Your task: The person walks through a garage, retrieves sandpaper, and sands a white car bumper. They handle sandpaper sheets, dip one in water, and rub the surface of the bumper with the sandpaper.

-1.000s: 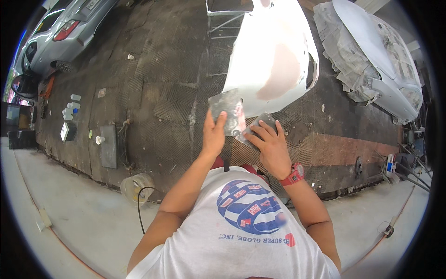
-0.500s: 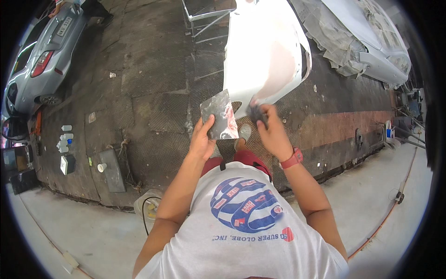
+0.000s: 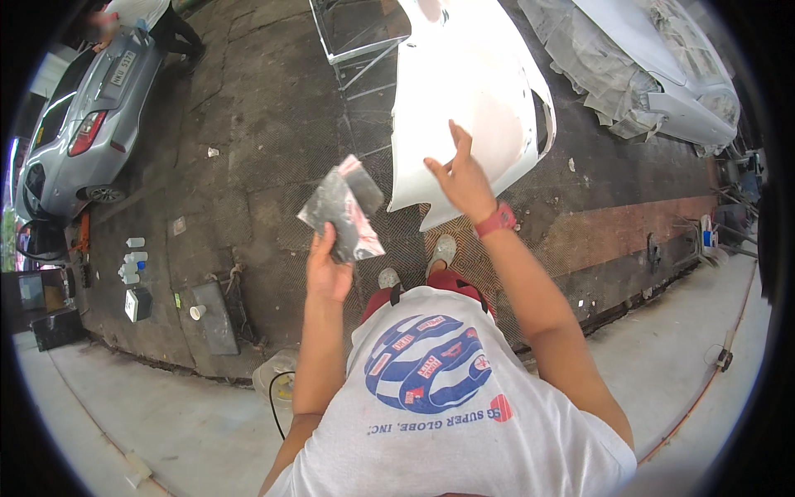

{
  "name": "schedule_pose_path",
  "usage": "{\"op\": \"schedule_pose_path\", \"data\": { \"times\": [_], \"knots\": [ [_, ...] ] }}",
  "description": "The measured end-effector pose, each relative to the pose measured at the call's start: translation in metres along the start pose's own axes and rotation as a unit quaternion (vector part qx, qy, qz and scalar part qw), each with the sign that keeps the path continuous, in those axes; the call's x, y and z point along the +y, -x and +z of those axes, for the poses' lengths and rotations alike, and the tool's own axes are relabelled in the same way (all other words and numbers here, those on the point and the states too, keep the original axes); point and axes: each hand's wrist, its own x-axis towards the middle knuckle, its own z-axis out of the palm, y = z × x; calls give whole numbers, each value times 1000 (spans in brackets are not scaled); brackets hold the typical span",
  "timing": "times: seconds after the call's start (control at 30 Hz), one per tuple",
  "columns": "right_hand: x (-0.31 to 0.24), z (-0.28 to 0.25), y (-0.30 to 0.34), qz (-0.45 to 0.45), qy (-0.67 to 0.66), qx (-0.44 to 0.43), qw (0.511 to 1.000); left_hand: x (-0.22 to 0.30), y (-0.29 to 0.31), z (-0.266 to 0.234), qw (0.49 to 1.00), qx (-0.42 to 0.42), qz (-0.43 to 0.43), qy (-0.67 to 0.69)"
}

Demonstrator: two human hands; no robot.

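L hand [image 3: 329,276] full, R hand [image 3: 466,189] empty
On my feed, L grips gray plates [image 3: 330,203] left of white panel [image 3: 472,91]; R's over panel w/ digits spread, contact unclear.

A dark, patchy, textured floor [image 3: 257,116] spreads from 9 through 12 to 3 o'clock, where a reddish strip [image 3: 613,238] crosses it. A smooth pale surface [image 3: 182,406] shows at 8 and 4 o'clock. A silver car [image 3: 137,95] stands at 10 o'clock, a partly paper-covered white car [image 3: 675,70] at 2.
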Motion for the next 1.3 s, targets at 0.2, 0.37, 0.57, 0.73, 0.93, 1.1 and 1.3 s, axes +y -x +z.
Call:
{"op": "schedule_pose_path", "data": {
  "times": [0.2,0.37,0.57,0.73,0.93,1.1,1.3],
  "knots": [
    [4,-20,-50,27,164,-66,984,20,-5,-2,997,30,67,-3],
    [-1,13,7,-101,122,-375,914,14,-4,5,997,13,57,47],
    [-30,35,66,166,-530,-218,802,-12,4,38,996,-73,-39,35],
    [-52,8,57,259,-571,-59,777,-34,7,51,991,-88,-97,4],
    [-97,-59,58,-49,-72,-72,994,-29,-4,47,986,-55,14,-159],
    [-98,-28,99,-247,295,-129,914,-15,-8,53,962,-37,92,-254],
    [-108,-37,120,-233,345,-232,879,-21,-6,25,968,59,173,-174]
  ]
}}
